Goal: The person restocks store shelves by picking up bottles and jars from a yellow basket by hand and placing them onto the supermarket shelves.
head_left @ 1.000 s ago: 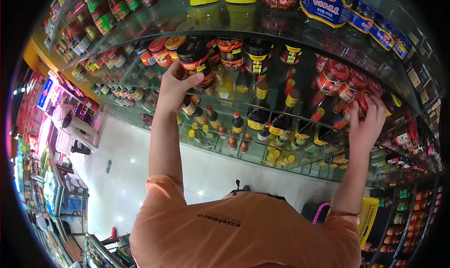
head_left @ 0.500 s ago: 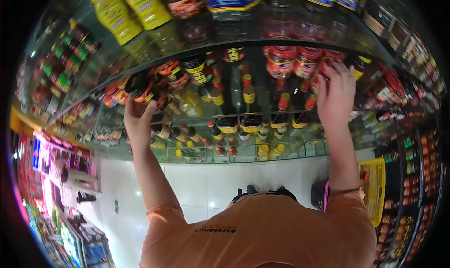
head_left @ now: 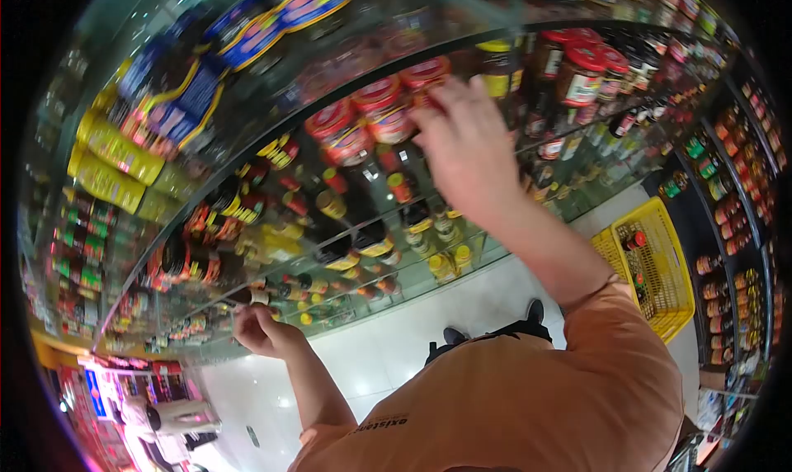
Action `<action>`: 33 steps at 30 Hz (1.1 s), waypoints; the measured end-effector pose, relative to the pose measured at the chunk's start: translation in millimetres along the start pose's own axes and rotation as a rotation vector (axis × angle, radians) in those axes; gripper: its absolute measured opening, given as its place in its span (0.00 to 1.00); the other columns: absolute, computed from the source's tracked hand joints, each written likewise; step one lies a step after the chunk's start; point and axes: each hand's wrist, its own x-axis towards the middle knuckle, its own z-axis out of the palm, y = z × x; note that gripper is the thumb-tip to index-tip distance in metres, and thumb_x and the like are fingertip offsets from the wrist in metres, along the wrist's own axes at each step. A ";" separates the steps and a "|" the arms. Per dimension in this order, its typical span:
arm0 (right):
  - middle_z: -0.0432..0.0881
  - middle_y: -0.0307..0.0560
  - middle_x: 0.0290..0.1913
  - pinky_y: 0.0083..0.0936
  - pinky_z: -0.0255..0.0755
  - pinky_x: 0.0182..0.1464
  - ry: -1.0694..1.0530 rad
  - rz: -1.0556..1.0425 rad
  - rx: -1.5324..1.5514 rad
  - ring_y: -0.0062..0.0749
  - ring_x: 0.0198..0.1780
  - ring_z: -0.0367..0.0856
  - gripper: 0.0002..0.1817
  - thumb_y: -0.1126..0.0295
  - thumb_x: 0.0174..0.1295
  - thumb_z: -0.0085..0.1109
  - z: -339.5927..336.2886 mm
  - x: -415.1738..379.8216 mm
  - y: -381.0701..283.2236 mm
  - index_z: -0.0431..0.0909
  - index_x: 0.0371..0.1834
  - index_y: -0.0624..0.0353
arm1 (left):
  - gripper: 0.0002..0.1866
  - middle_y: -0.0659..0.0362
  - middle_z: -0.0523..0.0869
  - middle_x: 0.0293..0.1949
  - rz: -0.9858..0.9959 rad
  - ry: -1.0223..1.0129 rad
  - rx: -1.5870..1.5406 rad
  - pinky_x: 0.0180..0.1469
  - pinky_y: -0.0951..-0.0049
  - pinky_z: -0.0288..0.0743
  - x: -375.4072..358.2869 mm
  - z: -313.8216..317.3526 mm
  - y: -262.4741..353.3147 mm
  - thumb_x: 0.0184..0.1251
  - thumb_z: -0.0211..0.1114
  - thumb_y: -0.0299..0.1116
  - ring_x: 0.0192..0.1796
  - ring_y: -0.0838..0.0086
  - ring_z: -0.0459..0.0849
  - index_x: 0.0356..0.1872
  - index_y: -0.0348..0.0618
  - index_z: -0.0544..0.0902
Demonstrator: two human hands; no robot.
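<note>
My right hand [head_left: 470, 146] reaches to the glass shelf, its fingers at a red-lidded jar [head_left: 425, 74] at the end of a short row. The fingers are bent and somewhat blurred, spread apart, and the jar's front is partly behind them. Beside it stand two more red-lidded jars, one [head_left: 384, 109] right next to it. My left hand [head_left: 257, 330] is lower left, in front of the shelf edge, with its fingers curled; whether it holds anything is not visible. A dark jar [head_left: 175, 253] stands on the shelf above and left of it.
Yellow bottles [head_left: 120, 154] and blue-labelled containers [head_left: 247, 35] stand on the upper shelf. A yellow basket [head_left: 681, 261] with a few items sits on the floor at the right, beside a dark rack of jars. A person [head_left: 169, 414] is far off at lower left.
The view has turned and shifted right. My left hand has come away from the dark jar and dropped from the shelf, its fingers curling. My right hand remains by the red-lidded jars.
</note>
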 end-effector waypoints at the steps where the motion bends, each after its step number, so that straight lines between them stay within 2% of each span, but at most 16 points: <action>1: 0.79 0.58 0.57 0.56 0.65 0.72 0.009 -0.005 0.046 0.53 0.64 0.77 0.16 0.68 0.57 0.62 -4.9 -5.8 0.1 0.80 0.48 0.60 | 0.10 0.59 0.80 0.35 -0.045 -0.067 -0.048 0.35 0.78 0.70 -16.7 9.8 9.6 0.69 0.59 0.24 0.32 0.78 0.75 0.49 0.41 0.73; 5: 0.81 0.52 0.51 0.50 0.76 0.61 0.030 -0.326 0.414 0.48 0.57 0.82 0.15 0.68 0.48 0.70 -49.7 -68.9 26.9 0.83 0.40 0.57 | 0.09 0.58 0.79 0.34 -0.112 -0.297 -0.143 0.33 0.80 0.67 -95.6 59.5 44.6 0.71 0.60 0.25 0.30 0.79 0.72 0.48 0.42 0.72; 9: 0.83 0.46 0.46 0.41 0.79 0.48 -0.357 -0.167 0.477 0.41 0.48 0.83 0.10 0.69 0.51 0.67 -90.1 -203.5 113.1 0.82 0.38 0.53 | 0.08 0.58 0.79 0.34 -0.246 -0.616 -0.108 0.34 0.78 0.69 -221.3 99.5 45.4 0.70 0.60 0.20 0.35 0.77 0.76 0.46 0.40 0.73; 11: 0.82 0.43 0.39 0.40 0.79 0.44 -0.523 0.139 0.492 0.43 0.44 0.84 0.05 0.70 0.55 0.63 -115.1 -281.1 169.4 0.81 0.34 0.53 | 0.09 0.61 0.80 0.32 -0.344 -0.834 0.034 0.35 0.79 0.71 -293.5 112.5 37.4 0.69 0.62 0.19 0.33 0.79 0.77 0.47 0.39 0.76; 13: 0.84 0.47 0.39 0.39 0.80 0.42 -0.568 0.501 0.414 0.45 0.42 0.85 0.06 0.70 0.57 0.61 -155.8 -348.1 225.0 0.82 0.37 0.53 | 0.11 0.64 0.80 0.29 -0.663 -0.946 0.021 0.33 0.81 0.72 -352.9 125.0 58.1 0.69 0.63 0.19 0.28 0.82 0.75 0.50 0.40 0.79; 15: 0.85 0.51 0.37 0.41 0.81 0.42 -0.458 0.831 0.365 0.47 0.40 0.86 0.10 0.68 0.57 0.61 -185.1 -442.7 280.6 0.82 0.42 0.53 | 0.12 0.64 0.82 0.27 -0.999 -1.137 0.146 0.30 0.79 0.75 -421.7 93.4 27.1 0.70 0.63 0.22 0.25 0.83 0.76 0.53 0.41 0.80; 17: 0.87 0.55 0.38 0.44 0.81 0.44 -0.543 1.193 0.254 0.51 0.40 0.87 0.12 0.65 0.58 0.61 -229.3 -499.0 324.1 0.83 0.45 0.54 | 0.12 0.61 0.86 0.31 -1.215 -1.366 0.128 0.29 0.77 0.76 -480.3 64.5 10.2 0.72 0.64 0.26 0.28 0.81 0.82 0.55 0.42 0.80; 19: 0.87 0.59 0.40 0.48 0.80 0.47 -0.650 1.332 0.040 0.55 0.44 0.86 0.15 0.63 0.59 0.61 -267.4 -551.0 361.5 0.82 0.47 0.56 | 0.14 0.58 0.90 0.36 -0.979 -1.956 0.509 0.35 0.70 0.81 -495.8 70.6 39.7 0.74 0.63 0.34 0.34 0.74 0.87 0.56 0.42 0.81; 21: 0.87 0.62 0.42 0.49 0.79 0.50 -0.784 1.559 -0.076 0.60 0.46 0.86 0.17 0.61 0.59 0.61 -289.6 -623.1 396.5 0.81 0.48 0.56 | 0.17 0.57 0.91 0.43 -0.482 -2.251 0.579 0.45 0.65 0.83 -521.6 41.9 23.0 0.75 0.62 0.41 0.40 0.68 0.89 0.56 0.42 0.83; 22: 0.87 0.62 0.42 0.49 0.79 0.50 -0.786 1.583 -0.069 0.60 0.46 0.86 0.17 0.61 0.59 0.61 -301.8 -652.2 408.4 0.81 0.48 0.56 | 0.19 0.57 0.90 0.46 -0.729 -2.235 0.552 0.52 0.63 0.81 -560.2 -9.1 -32.9 0.75 0.62 0.45 0.44 0.65 0.89 0.54 0.42 0.84; 25: 0.87 0.60 0.42 0.48 0.78 0.51 -0.828 1.703 -0.147 0.58 0.45 0.86 0.17 0.60 0.59 0.59 -319.4 -732.6 437.8 0.82 0.49 0.55 | 0.19 0.54 0.89 0.47 -0.880 -2.119 0.460 0.46 0.64 0.82 -548.3 -10.5 -21.0 0.75 0.62 0.43 0.42 0.65 0.90 0.56 0.41 0.83; 27: 0.85 0.64 0.50 0.48 0.77 0.54 -0.803 1.766 -0.129 0.58 0.52 0.84 0.19 0.61 0.59 0.60 -313.6 -777.2 457.3 0.80 0.53 0.54 | 0.19 0.53 0.89 0.46 -1.015 -2.070 0.621 0.44 0.65 0.83 -513.2 38.3 24.5 0.75 0.61 0.42 0.41 0.65 0.90 0.58 0.41 0.81; 28: 0.76 0.63 0.65 0.45 0.75 0.60 -0.805 1.847 -0.087 0.56 0.62 0.79 0.26 0.65 0.58 0.60 -313.3 -764.9 468.9 0.74 0.63 0.55 | 0.19 0.52 0.89 0.45 -1.147 -1.999 0.767 0.41 0.66 0.83 -504.8 83.6 71.8 0.76 0.61 0.41 0.40 0.66 0.89 0.59 0.40 0.80; 29: 0.76 0.63 0.65 0.45 0.75 0.60 -0.817 1.848 -0.069 0.56 0.62 0.79 0.26 0.65 0.58 0.60 -309.2 -758.5 481.4 0.74 0.63 0.55 | 0.19 0.49 0.88 0.43 -1.175 -1.996 0.747 0.37 0.68 0.83 -499.8 75.2 59.9 0.77 0.59 0.38 0.38 0.66 0.89 0.61 0.38 0.78; 32: 0.62 0.57 0.76 0.42 0.67 0.73 -1.038 1.866 -0.100 0.57 0.74 0.66 0.42 0.69 0.59 0.61 -288.4 -751.4 532.8 0.55 0.79 0.56 | 0.18 0.48 0.88 0.44 -1.058 -1.890 0.613 0.38 0.67 0.83 -487.9 58.4 71.3 0.77 0.57 0.37 0.37 0.65 0.89 0.60 0.36 0.78; 33: 0.62 0.57 0.76 0.42 0.67 0.73 -1.048 1.864 -0.080 0.57 0.74 0.66 0.42 0.69 0.59 0.61 -280.0 -755.9 550.6 0.55 0.79 0.56 | 0.18 0.48 0.88 0.44 -1.255 -1.741 0.786 0.38 0.67 0.83 -485.0 59.2 81.5 0.77 0.57 0.37 0.37 0.65 0.89 0.60 0.36 0.77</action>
